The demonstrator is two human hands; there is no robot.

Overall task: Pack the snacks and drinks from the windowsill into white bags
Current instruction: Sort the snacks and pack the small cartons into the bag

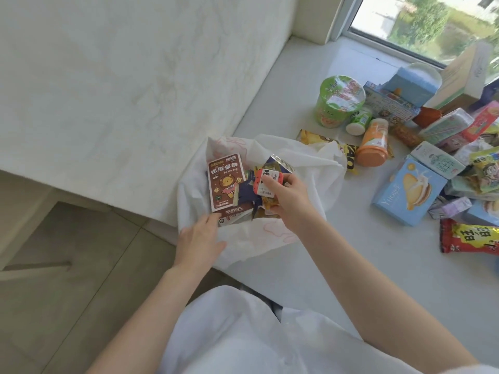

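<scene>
Windowsill (pixel 310 265) carries loose snacks at right, white bag (pixel 305 171) open at its left edge. Brown carton (pixel 225 182) lies inside bag. Left hand (pixel 199 241) pinches bag's near rim. Right hand (pixel 290 197) clamped on small red-white packet (pixel 267 182) over bag mouth.

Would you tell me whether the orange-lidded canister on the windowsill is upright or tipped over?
Tipped over: the orange-lidded canister lies on its side on the white windowsill, lid end toward the camera.
</scene>
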